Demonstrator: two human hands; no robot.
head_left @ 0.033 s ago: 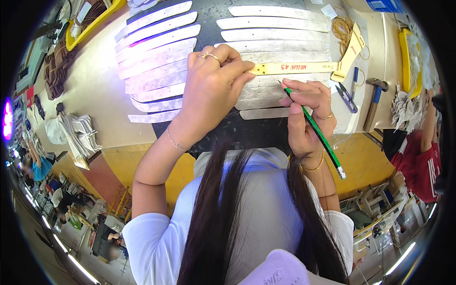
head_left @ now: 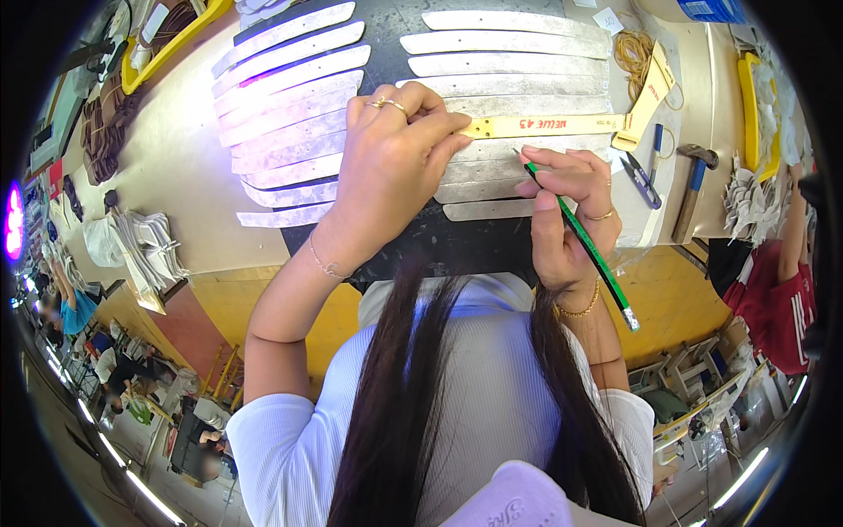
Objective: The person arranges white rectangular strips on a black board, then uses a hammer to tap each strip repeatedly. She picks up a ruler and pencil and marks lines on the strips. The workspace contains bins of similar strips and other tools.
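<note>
Between thumb and fingers, my left hand (head_left: 399, 149) pinches the left end of a pale yellow strip template (head_left: 540, 126) with small holes and red writing. The template lies across a column of light grey straps (head_left: 509, 66), laid side by side on a black board (head_left: 395, 250). A second column of similar straps (head_left: 299, 114) fans out on the left, partly behind my left hand. My right hand (head_left: 571, 206) holds a green pencil (head_left: 584, 235), its tip close to the straps just below the template and its eraser end pointing toward me.
Right of the board lie another yellow template (head_left: 648, 101), tan rubber bands (head_left: 632, 54), small snips (head_left: 641, 183), a blue pen (head_left: 656, 151) and a hammer (head_left: 694, 189). White strips (head_left: 149, 246) and brown cords (head_left: 103, 132) rest at left. A person in red (head_left: 773, 294) is at the far right.
</note>
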